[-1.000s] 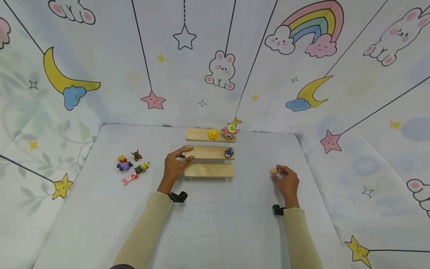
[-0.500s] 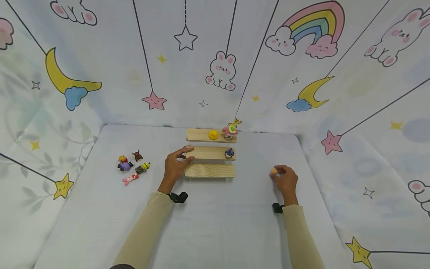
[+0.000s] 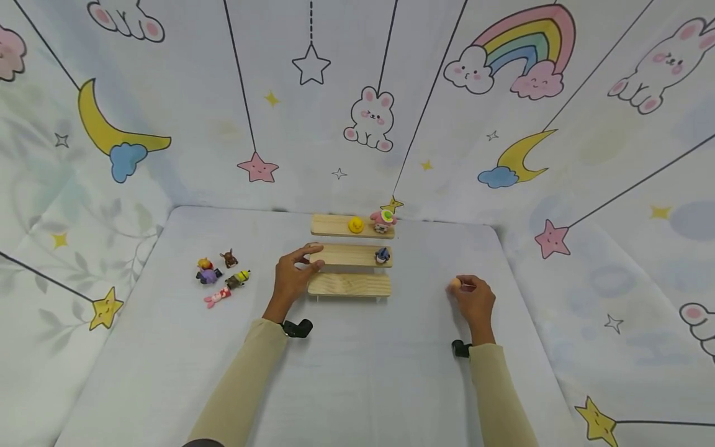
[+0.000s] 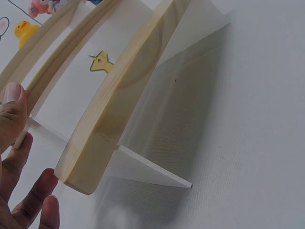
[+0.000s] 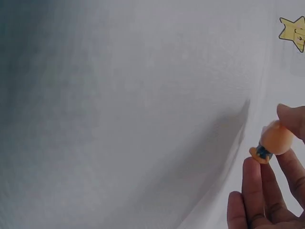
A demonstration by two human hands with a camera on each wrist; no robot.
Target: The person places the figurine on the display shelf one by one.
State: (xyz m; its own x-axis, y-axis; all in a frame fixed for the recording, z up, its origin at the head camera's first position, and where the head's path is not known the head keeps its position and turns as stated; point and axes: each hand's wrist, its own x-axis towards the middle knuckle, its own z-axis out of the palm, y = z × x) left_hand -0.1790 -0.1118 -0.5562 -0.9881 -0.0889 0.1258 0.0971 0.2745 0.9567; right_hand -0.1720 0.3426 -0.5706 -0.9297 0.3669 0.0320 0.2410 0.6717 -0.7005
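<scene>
A small three-tier wooden display shelf (image 3: pixel 349 284) stands on the white-covered table. My left hand (image 3: pixel 290 276) grips the left end of its middle tier, the thumb (image 4: pixel 13 102) against the board's edge. To the right of the shelf, my right hand (image 3: pixel 476 303) pinches a small toy figure (image 5: pixel 276 138) with a round peach-orange head and a dark blue body; the thumb lies on its head, fingertips near its feet. On the top tier sit a yellow rubber duck (image 3: pixel 355 225) and a pink-hooded figure (image 3: pixel 383 221). A blue-grey figure (image 3: pixel 382 255) sits at the middle tier's right end.
Several toy figures lie in a cluster at the left: a brown one (image 3: pixel 229 258), a purple one (image 3: pixel 209 276), a yellow-and-brown one (image 3: pixel 238 279) and a pink-and-red one (image 3: pixel 217 297). A cloth backdrop (image 3: pixel 313 124) with cartoon prints rises behind the table.
My right fingers have drawn in around the small figure and turned it, so less of it shows in the head view. The left hand keeps its grip on the shelf.
</scene>
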